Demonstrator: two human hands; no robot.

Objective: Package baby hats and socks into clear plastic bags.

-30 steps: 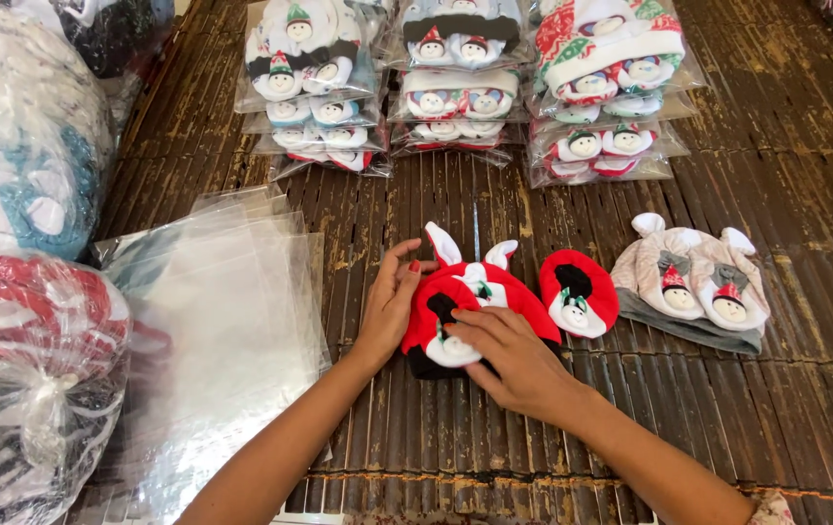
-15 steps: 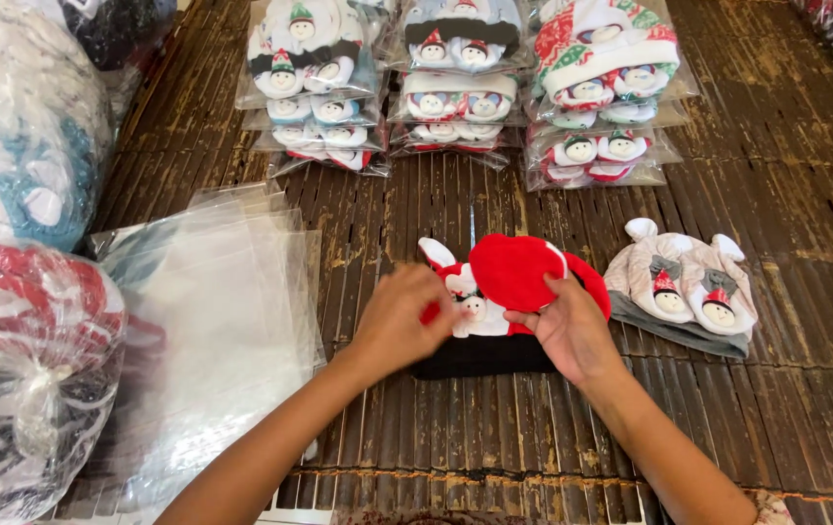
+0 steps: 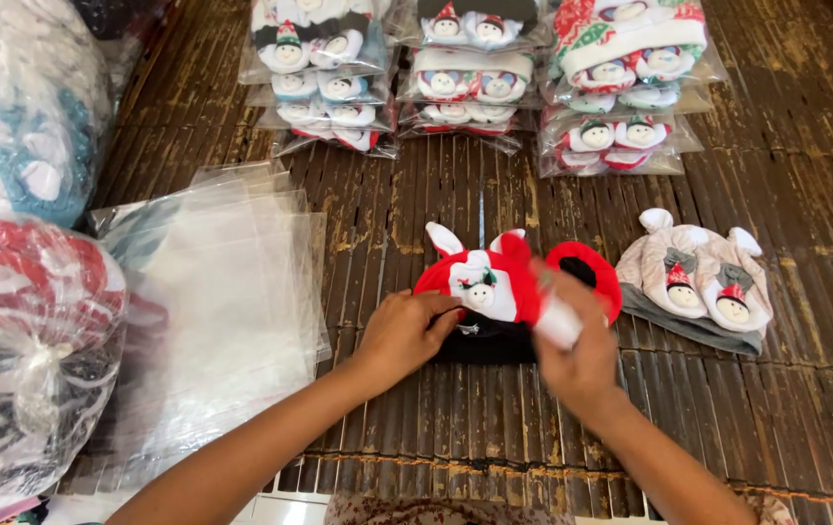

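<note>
Here, everything is placed from the red plush snowman hat (image 3: 494, 287) with its black brim, lying mid-way on the dark slatted bamboo surface (image 3: 805, 194). Far left of it, bulging clear sacks of hats (image 3: 17, 360) run off frame. Left, a stack of clear plastic sleeves (image 3: 222, 311). Beyond it, bagged hat piles (image 3: 475, 78), tops cropped. Right, a grey hat (image 3: 698, 287). The left hand (image 3: 407, 335) presses its brim, fingers flat. The right hand (image 3: 572, 355) pinches a blurred white part; its grip is hard to read.

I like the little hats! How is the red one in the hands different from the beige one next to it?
The red hat is bright red with a black band; the beige hat is pale with a grey band. Both hands touch the red hat; the beige hat lies untouched. Both carry little snowman faces and white ears.
</note>
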